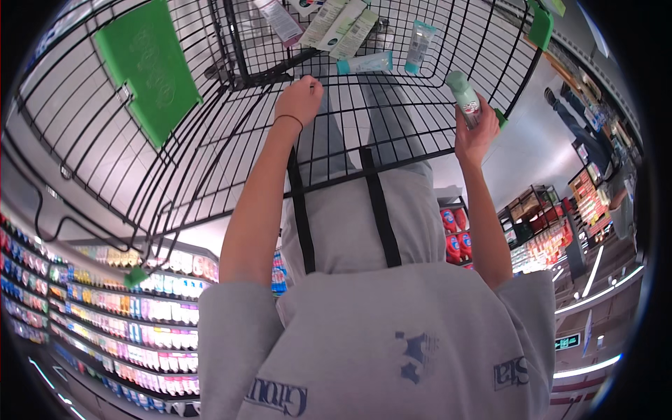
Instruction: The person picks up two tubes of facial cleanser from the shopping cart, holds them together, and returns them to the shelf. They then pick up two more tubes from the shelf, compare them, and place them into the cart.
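Note:
My right hand [479, 128] grips a pale green bottle [463, 93] with a rounded green cap, tilted over the right side of a black wire shopping cart [388, 113]. My left hand [300, 98] is curled closed over the cart's wire mesh, a thin dark band on its wrist; nothing shows in it. Inside the cart, a clear tube with a teal cap [420, 46] stands tilted beside a lying pale tube [365, 63]. Several light green cartons [341, 29] overlap farther in, next to a pale bottle with a pink end [280, 21].
A green plastic panel [152, 73] covers part of the cart's left side; green corner guards [541, 26] sit at the right. Shelves packed with bottles [131, 325] stand at left. Red containers [458, 236] show behind me. At far right is a person's dark-trousered leg [575, 123].

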`<state>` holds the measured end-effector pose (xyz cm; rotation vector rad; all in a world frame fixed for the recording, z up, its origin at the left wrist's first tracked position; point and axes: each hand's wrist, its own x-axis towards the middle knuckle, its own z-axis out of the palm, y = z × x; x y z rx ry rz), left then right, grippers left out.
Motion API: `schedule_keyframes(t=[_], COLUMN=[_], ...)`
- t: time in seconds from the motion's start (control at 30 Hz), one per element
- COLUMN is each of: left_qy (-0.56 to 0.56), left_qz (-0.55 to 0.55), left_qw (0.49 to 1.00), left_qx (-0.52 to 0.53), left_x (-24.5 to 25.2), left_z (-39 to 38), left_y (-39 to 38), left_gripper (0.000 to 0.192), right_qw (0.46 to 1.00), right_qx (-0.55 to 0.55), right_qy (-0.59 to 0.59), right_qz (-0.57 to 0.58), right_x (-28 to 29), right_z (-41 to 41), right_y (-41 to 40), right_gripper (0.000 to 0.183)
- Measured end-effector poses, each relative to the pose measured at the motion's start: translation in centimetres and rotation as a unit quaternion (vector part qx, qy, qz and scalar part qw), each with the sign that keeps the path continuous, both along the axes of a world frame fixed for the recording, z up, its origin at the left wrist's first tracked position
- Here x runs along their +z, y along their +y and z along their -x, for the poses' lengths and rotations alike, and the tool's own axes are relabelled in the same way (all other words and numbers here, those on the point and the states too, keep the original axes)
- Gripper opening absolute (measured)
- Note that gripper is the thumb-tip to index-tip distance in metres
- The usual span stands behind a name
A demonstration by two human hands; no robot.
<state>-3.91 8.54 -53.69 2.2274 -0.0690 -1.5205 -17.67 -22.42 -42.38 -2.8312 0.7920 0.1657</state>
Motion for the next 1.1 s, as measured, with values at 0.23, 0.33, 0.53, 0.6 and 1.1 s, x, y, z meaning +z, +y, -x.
schedule_keyframes(t=[0.23, 0.33, 0.53, 0.6, 1.1], left_qy=[-0.044, -0.047, -0.123, -0.133, -0.346], left_qz=[0.048, 0.040, 0.074, 0.089, 0.029], left_qw=[0.998, 0.998, 0.989, 0.986, 0.934], left_qx=[0.022, 0.015, -0.036, -0.056, -0.089], left_x=[-3.0, -2.8, -5.3, -4.1, -11.6], left_z=[-1.2, -1.5, -6.5, -7.7, -10.3], left_y=[0.4, -2.7, -6.5, -9.1, -17.9], left_gripper=[0.032, 0.033, 0.039, 0.042, 0.053], right_qw=[0.999, 0.999, 0.998, 0.998, 0.996], right_qx=[-0.003, -0.005, -0.004, -0.011, -0.020], right_qy=[-0.018, -0.009, 0.008, 0.025, 0.033], right_qz=[-0.032, -0.038, -0.063, -0.064, -0.084], right_x=[-0.8, 0.3, 0.4, 1.7, 2.5], right_z=[-1.0, 0.1, -1.3, -0.3, -1.6], right_y=[0.6, 0.4, 2.4, 2.2, 3.4], right_gripper=[0.048, 0.050, 0.052, 0.051, 0.054])
